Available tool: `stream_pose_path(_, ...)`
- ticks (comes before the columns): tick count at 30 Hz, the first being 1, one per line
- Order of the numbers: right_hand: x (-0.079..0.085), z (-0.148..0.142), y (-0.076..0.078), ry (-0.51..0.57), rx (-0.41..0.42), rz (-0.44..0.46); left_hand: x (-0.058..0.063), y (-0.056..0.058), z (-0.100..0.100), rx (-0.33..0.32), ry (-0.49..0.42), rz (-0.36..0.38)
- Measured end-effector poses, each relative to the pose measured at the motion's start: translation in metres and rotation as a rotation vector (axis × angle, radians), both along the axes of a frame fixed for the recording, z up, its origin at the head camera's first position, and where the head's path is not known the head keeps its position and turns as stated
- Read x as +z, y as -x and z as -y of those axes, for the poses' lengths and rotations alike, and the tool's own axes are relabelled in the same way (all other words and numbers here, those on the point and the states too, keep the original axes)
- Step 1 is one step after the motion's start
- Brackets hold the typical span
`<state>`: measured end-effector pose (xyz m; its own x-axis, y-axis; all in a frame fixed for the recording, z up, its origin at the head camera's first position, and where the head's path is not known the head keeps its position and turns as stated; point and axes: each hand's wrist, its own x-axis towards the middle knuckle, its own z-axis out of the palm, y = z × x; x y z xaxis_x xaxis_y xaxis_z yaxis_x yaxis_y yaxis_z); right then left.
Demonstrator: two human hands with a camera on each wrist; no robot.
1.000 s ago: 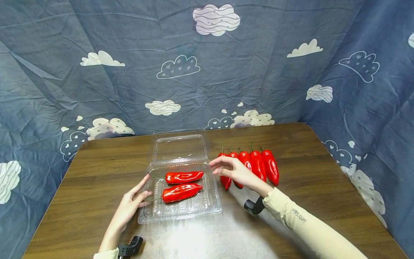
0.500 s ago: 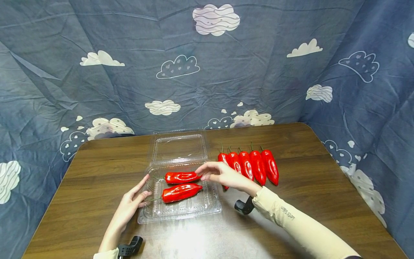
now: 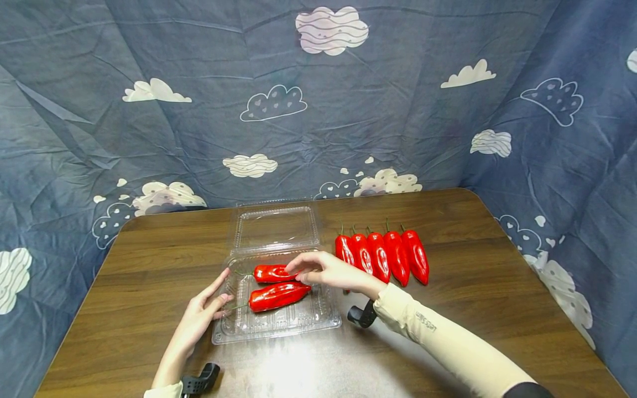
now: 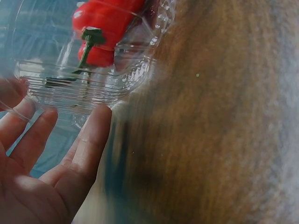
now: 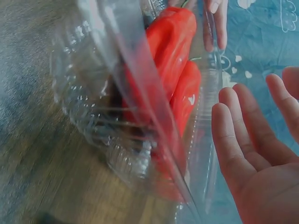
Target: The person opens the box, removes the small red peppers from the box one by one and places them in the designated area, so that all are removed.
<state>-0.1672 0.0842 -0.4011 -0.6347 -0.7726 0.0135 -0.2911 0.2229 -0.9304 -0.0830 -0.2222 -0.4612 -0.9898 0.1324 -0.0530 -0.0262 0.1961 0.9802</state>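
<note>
Two glossy red peppers lie in the base of a clear plastic clamshell box (image 3: 318,315), the far pepper (image 3: 269,273) just behind the near pepper (image 3: 276,297). Both green stems point left. My left hand (image 3: 195,318) rests at the box's left side, its straight fingertips right at the wall, as the left wrist view also shows. Over the right end of the far pepper reaches my right hand (image 3: 325,270), fingers extended and covering its tip in the head view. In the right wrist view those fingers (image 5: 233,135) are straight and spread, with nothing between them.
The clear lid (image 3: 277,228) lies folded back behind the base. To the right, several more red peppers (image 3: 379,257) stand in a row, stems away from me. A blue cloth with clouds (image 3: 278,132) hangs behind the wooden table (image 3: 164,243).
My right hand has moved left from the row of peppers, over the box's right wall, to the far pepper's tip. The left hand and the peppers have stayed in place.
</note>
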Motion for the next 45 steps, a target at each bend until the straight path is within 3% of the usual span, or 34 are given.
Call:
stream_pose_path(18,-0.009,0.025,0.006,-0.024,0.105,0.099,0.000,0.000,0.001,-0.002,0.002,-0.003)
stream_pose_path(26,-0.010,0.035,0.011,-0.114,0.176,0.072,0.000,0.000,0.001,-0.001,-0.006,0.002)
stream_pose_path(39,-0.012,0.043,0.011,-0.245,0.219,0.108,-0.002,0.002,0.001,-0.032,-0.033,-0.047)
stream_pose_path(45,-0.014,0.048,0.008,-0.275,0.291,0.140,-0.002,0.002,0.001,-0.032,-0.039,-0.045)
